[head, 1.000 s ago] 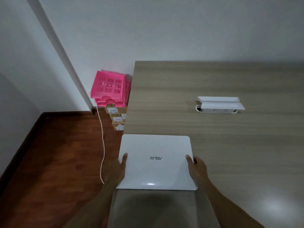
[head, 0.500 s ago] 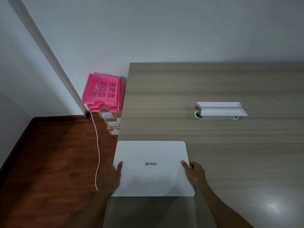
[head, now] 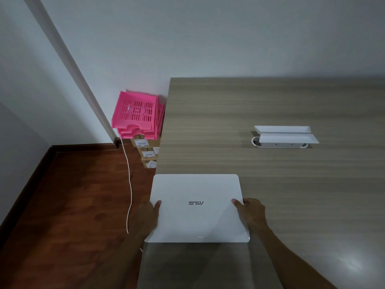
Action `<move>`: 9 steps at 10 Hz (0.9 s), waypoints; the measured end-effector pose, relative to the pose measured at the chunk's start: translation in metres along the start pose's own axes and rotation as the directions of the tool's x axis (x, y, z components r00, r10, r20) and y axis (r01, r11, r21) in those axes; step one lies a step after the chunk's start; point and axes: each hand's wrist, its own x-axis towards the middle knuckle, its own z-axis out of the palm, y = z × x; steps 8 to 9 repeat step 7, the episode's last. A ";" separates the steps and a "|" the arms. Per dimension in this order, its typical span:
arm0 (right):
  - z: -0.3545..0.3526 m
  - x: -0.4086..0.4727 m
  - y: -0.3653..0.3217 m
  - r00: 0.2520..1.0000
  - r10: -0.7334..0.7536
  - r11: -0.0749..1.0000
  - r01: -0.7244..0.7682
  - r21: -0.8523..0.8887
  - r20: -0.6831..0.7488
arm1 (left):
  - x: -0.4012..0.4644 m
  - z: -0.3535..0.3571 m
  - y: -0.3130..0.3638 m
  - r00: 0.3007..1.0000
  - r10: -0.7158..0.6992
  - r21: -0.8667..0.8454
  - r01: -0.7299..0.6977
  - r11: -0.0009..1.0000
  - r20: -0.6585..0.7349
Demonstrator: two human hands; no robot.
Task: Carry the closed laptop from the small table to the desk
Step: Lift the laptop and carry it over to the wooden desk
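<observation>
A closed white laptop point(head: 198, 207) is sitting at the near left corner of the wood-grain table point(head: 281, 184), its lid up and its logo reading upside down from the head view. Its left edge is lining up with, or slightly overhanging, the table's left edge; whether its underside is fully resting on the surface or being held just above it cannot be told.

The left hand point(head: 145, 217) is gripping the laptop's left side, thumb lying on the lid and the other fingers hidden beneath, so they are clamping the edge. The right hand point(head: 251, 213) is doing the same on the right side, its thumb pressing on the lid near the edge and the remaining fingers curling down around the side.

Farther back on the table, well apart from the laptop, a white tray-like holder point(head: 284, 136) is lying. Off the table's left edge, a pink plastic basket point(head: 135, 113) is standing on stacked cardboard boxes point(head: 145, 153) against the wall, and a white cable point(head: 129, 184) is trailing down across the dark wooden floor point(head: 62, 215)
</observation>
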 end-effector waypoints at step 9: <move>0.016 -0.128 0.067 0.861 -0.506 0.811 0.497 -0.308 0.056 | -0.119 -0.001 -0.030 0.909 0.366 -0.031 -0.379 0.925 -0.201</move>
